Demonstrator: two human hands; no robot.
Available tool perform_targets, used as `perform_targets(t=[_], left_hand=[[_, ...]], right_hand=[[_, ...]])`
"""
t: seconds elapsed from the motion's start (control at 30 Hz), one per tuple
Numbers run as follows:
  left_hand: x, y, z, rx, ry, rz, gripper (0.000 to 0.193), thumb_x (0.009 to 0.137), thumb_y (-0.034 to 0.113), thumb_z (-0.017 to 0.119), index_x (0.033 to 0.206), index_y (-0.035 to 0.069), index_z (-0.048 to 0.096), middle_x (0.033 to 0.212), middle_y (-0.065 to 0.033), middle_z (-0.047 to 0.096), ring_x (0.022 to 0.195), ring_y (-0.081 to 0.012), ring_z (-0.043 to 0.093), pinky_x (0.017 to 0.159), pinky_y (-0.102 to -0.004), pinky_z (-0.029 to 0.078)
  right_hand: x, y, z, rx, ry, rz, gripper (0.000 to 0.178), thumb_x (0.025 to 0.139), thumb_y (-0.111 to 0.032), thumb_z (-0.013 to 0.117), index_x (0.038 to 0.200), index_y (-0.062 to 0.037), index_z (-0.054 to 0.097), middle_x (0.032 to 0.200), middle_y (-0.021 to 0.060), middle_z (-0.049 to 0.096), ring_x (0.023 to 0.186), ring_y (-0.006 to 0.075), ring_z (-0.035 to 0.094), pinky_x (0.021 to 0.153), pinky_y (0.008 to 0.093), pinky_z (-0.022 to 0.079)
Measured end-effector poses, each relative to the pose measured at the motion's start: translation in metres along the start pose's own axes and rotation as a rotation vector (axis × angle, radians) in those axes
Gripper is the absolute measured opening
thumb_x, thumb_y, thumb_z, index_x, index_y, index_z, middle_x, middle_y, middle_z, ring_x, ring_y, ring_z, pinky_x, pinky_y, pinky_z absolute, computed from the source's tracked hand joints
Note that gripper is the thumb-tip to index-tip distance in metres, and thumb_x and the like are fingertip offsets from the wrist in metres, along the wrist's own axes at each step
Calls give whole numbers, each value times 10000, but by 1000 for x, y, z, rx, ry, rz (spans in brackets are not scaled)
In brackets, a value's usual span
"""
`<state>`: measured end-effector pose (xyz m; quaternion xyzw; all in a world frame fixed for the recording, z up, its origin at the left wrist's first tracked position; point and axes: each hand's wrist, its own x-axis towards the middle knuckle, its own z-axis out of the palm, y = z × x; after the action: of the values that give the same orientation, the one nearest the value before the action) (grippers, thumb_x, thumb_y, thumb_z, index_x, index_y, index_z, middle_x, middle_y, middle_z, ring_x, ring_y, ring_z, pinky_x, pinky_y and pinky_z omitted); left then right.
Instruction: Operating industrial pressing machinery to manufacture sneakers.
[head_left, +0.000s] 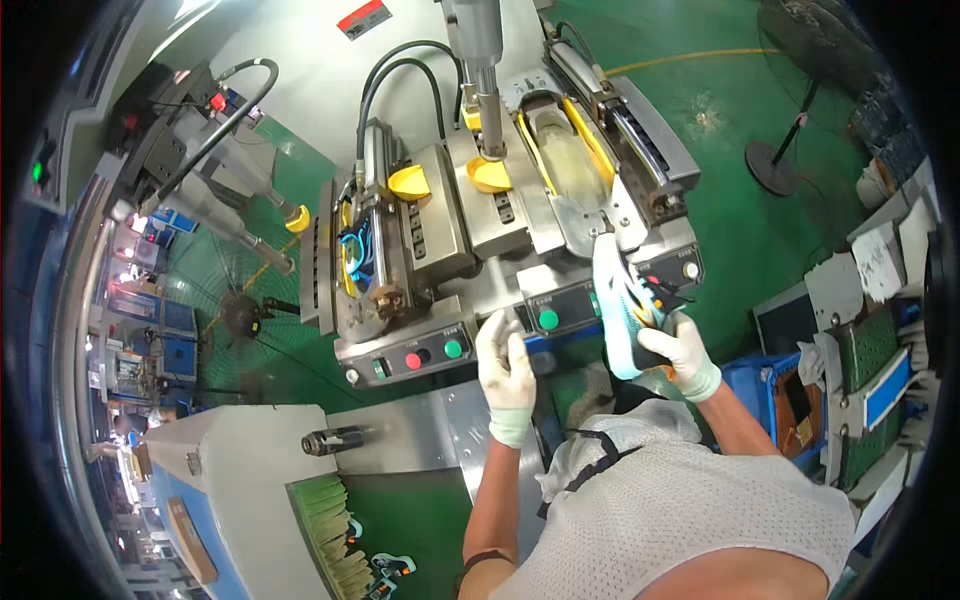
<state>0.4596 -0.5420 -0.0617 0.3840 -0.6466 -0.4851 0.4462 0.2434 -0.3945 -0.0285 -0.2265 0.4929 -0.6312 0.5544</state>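
My right hand (680, 352), in a pale glove, is closed round the heel end of a sports shoe (616, 312). Its light blue and white sole faces left, and dark and orange parts show on the upper. The toe points up toward the right-hand station of a pressing machine, where a metal shoe-shaped holder (568, 165) lies between yellow side pads. My left hand (504, 368), also gloved, holds nothing; its fingers are apart just in front of the control panel (548, 300). Another shoe (357, 252) with blue parts sits in the left-hand station.
Overhead, a metal press rod (488, 115) hangs above yellow cups (490, 175). Below left, several shoes (390, 568) stand by a rack beside a grey machine body (245, 440). A blue crate (765, 385) is at my right; a floor fan (775, 165) stands farther back.
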Motion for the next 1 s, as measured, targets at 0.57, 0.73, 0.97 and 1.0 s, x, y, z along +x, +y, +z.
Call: perform_targets(t=[0.57,0.73,0.97,1.0], left_hand=[[11,-46,-21,123,16,-268,369,994,30,512,1356,-44,517,1328,-144,517,1143,-237,616,965,-341,508],[-32,-73,-75,331,210,-386,339,1008,81,534,1325,-39,539,1227,-143,602,1046,-214,644,909,-328,528],[-40,-94,-108,253,211,-563,361,993,75,538,1329,-56,532,1262,-150,572,1103,-225,628,929,-330,521],[-34,-97,-109,249,208,-564,361,993,75,538,1329,-56,532,1262,-150,572,1103,-225,628,929,-330,521]], right_hand=[[402,-47,-66,-1028,464,-49,559,747,-307,764,1141,70,639,1031,248,705,960,335,707,853,397,546],[496,0,-78,-1270,710,48,629,788,-322,717,1235,81,533,1167,298,656,1111,399,653,961,420,529],[506,-7,-66,-1325,577,119,752,757,-368,755,1278,115,506,1209,306,643,1123,389,653,963,402,529],[506,-5,-64,-1305,566,145,752,756,-363,757,1279,115,505,1211,307,641,1126,389,651,969,400,526]])
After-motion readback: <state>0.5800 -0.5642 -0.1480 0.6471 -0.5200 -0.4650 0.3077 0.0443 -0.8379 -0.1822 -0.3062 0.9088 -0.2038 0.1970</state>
